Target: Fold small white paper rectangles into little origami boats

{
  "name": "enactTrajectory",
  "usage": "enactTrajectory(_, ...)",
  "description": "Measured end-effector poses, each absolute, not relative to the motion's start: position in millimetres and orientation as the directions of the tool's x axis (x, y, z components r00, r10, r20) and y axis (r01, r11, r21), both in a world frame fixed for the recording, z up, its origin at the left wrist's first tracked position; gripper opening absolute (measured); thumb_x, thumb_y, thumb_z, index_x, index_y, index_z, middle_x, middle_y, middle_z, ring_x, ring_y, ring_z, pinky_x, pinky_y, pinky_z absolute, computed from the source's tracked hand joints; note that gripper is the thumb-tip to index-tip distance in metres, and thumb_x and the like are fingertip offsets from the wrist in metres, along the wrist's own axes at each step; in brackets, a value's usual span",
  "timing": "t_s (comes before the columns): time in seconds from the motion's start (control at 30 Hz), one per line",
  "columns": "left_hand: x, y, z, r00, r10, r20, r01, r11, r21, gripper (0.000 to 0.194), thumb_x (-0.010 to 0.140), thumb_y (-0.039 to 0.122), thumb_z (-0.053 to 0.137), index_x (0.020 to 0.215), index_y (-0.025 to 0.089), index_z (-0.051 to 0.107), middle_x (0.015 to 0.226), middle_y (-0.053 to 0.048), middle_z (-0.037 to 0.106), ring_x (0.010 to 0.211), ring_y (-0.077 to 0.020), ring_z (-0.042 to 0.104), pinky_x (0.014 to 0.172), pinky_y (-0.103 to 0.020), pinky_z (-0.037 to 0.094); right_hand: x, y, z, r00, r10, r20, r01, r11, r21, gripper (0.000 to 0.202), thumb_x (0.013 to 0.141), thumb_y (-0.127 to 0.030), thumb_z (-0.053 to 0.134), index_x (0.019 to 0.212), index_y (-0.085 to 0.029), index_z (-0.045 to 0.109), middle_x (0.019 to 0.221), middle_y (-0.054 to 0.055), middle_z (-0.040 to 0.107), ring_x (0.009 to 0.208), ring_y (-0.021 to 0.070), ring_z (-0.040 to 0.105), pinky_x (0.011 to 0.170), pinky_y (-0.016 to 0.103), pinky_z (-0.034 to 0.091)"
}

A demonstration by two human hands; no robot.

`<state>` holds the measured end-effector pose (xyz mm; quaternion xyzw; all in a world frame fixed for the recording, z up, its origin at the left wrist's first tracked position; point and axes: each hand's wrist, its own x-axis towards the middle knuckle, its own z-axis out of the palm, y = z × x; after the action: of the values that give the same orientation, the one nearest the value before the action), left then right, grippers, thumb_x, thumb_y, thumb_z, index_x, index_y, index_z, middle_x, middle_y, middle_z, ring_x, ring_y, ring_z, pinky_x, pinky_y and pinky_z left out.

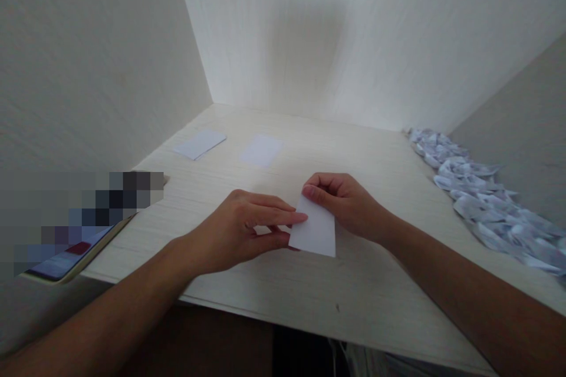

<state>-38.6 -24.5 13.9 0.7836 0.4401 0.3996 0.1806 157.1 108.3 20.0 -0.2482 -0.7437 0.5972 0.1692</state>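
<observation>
Between my two hands, a small white piece of paper (pixel 316 230) is held tilted above the table. My left hand (pixel 252 224) grips its left edge, with the thumb below and a finger lying over the face. At the upper corner my right hand (pixel 338 200) pinches the same paper between thumb and curled fingers. Farther back on the table lie a small stack of white paper (pixel 201 144) at the left and a flat white sheet (pixel 262 149) nearer the middle.
The pale table (pixel 247 318) is enclosed by white walls. Many folded white paper pieces (pixel 481 194) lie in a long pile along the right side. A phone (pixel 66 259), partly blurred out, rests at the left edge.
</observation>
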Motion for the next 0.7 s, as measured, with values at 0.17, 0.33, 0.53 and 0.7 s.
enactTrajectory(0.17, -38.7, -24.4, 12.5, 0.262, 0.831, 0.49, 0.561, -0.545, 0.624, 0.027, 0.09, 0.018, 0.072, 0.115, 0.025, 0.079, 0.111, -0.007, 0.08, 0.085, -0.0156, 0.076, 0.074, -0.025, 0.062, 156.1, 105.0, 21.4, -0.827, 0.562, 0.016, 0.107, 0.186, -0.977, 0.035, 0.088, -0.051, 0.069, 0.078, -0.017, 0.066, 0.066, -0.002, 0.059, 0.056, 0.0099, 0.048, 0.05, 0.023, 0.035)
enactTrajectory(0.33, -35.8, -25.9, 13.5, 0.238, 0.804, 0.545, 0.552, -0.573, 0.605, 0.026, 0.087, 0.018, 0.076, 0.111, 0.027, 0.08, 0.108, -0.006, 0.08, 0.086, -0.0154, 0.076, 0.072, -0.023, 0.062, 155.9, 100.2, 26.3, -0.851, 0.525, 0.025, 0.088, 0.189, -0.978, 0.035, 0.086, -0.05, 0.072, 0.077, -0.017, 0.068, 0.066, -0.001, 0.06, 0.058, 0.0098, 0.048, 0.051, 0.023, 0.037)
enactTrajectory(0.53, -34.8, -25.7, 16.7, 0.112, 0.737, 0.667, 0.645, -0.564, 0.516, 0.014, 0.091, 0.023, 0.073, 0.099, 0.029, 0.083, 0.099, -0.003, 0.081, 0.083, -0.0153, 0.076, 0.073, -0.023, 0.061, 154.8, 102.1, 22.8, -0.777, 0.62, 0.113, -0.107, 0.046, -0.993, 0.017, 0.094, -0.037, 0.062, 0.099, -0.022, 0.066, 0.079, -0.002, 0.06, 0.068, 0.0106, 0.056, 0.059, 0.023, 0.048)
enactTrajectory(0.7, -35.9, -23.8, 16.4, -0.075, 0.689, 0.721, 0.68, -0.493, 0.543, 0.017, 0.085, 0.016, 0.079, 0.098, 0.027, 0.082, 0.101, -0.002, 0.082, 0.083, -0.0134, 0.076, 0.072, -0.021, 0.062, 155.4, 99.8, 22.3, -0.78, 0.568, 0.263, -0.24, 0.115, -0.964, 0.023, 0.085, -0.021, 0.072, 0.107, -0.026, 0.064, 0.102, 0.001, 0.068, 0.08, 0.0127, 0.065, 0.069, 0.028, 0.056)
